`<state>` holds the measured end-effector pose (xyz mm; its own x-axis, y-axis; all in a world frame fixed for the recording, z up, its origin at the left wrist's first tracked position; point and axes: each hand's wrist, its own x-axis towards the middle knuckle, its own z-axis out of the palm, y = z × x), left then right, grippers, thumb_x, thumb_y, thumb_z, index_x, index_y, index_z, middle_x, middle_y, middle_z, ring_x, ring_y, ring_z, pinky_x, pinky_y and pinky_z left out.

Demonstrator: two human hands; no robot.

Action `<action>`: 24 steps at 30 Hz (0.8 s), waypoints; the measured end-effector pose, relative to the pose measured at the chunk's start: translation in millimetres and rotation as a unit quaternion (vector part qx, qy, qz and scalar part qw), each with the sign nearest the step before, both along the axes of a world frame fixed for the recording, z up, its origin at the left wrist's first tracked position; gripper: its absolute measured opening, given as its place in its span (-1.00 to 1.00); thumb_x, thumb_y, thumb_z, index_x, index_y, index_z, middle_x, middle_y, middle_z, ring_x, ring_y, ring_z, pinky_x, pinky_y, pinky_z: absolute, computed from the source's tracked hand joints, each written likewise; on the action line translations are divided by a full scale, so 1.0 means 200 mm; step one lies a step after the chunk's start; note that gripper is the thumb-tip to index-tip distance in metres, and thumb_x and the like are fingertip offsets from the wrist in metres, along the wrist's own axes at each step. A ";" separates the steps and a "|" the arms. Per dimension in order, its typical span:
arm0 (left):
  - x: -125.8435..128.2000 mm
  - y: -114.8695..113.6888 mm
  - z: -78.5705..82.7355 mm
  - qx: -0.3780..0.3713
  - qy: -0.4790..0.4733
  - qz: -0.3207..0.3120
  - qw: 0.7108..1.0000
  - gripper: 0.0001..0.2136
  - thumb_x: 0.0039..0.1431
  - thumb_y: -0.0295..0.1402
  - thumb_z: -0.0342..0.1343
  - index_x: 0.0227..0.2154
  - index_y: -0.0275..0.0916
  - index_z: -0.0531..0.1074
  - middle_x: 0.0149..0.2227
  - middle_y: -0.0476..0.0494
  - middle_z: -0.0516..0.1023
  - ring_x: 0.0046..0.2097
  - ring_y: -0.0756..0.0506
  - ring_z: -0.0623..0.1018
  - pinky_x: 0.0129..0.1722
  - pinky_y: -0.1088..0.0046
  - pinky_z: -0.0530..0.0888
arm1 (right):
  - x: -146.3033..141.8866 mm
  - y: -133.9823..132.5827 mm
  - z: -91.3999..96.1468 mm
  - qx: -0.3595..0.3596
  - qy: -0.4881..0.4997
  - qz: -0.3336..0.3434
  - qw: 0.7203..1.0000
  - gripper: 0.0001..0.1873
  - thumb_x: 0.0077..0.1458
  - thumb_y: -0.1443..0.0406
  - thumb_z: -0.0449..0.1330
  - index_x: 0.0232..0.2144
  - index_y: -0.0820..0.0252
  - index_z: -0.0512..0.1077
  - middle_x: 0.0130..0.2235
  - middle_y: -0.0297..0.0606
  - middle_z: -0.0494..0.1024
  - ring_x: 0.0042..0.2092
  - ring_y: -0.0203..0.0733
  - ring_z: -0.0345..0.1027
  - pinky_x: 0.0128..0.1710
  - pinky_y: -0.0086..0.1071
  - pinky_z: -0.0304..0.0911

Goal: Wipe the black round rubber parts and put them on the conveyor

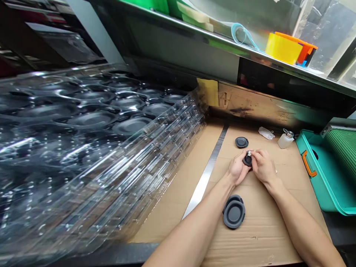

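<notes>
Both the left hand (237, 167) and right hand (263, 167) pinch a small dark rubber disc (247, 161) with a white bit (249, 153) on top; another disc (241, 142) lies just beyond the hands, an overlapping pair (234, 214) nearer.

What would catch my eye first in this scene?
A large stack of clear plastic trays fills the left side. In the middle, the left hand and right hand hold a small dark round part above a cardboard sheet. A teal bin stands at right.
</notes>
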<state>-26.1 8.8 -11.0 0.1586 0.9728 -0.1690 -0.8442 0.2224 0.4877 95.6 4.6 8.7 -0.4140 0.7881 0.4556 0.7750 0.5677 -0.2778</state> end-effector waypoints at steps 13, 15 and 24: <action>0.02 -0.01 -0.02 -0.009 0.039 -0.005 0.999 -0.78 0.35 -0.35 0.04 -0.17 -0.34 0.56 -0.08 -0.33 0.63 0.02 -0.18 0.60 0.12 0.24 0.49 | -0.04 -0.07 -0.04 0.016 -0.070 -0.083 0.994 -0.74 0.31 0.36 0.03 -0.11 0.14 0.52 -0.16 -0.13 0.53 -0.12 -0.06 0.34 -0.09 -0.27 0.26; 0.02 -0.01 -0.02 0.013 0.034 0.005 0.999 -0.78 0.34 -0.36 0.05 -0.19 -0.35 0.57 -0.07 -0.32 0.63 0.03 -0.18 0.59 0.13 0.27 0.48 | -0.06 -0.05 -0.03 0.031 -0.052 -0.072 0.996 -0.73 0.34 0.36 0.00 -0.12 0.16 0.51 -0.14 -0.13 0.54 -0.09 -0.07 0.35 -0.06 -0.29 0.25; 0.00 0.00 -0.01 -0.013 0.043 0.012 0.999 -0.76 0.38 -0.36 -0.01 -0.17 -0.35 0.54 -0.07 -0.36 0.63 -0.02 -0.18 0.62 0.06 0.21 0.53 | 0.01 -0.05 -0.07 -0.022 -0.056 -0.122 0.991 -0.80 0.30 0.34 0.06 -0.23 0.13 0.50 -0.20 -0.18 0.54 -0.19 -0.13 0.39 -0.19 -0.35 0.24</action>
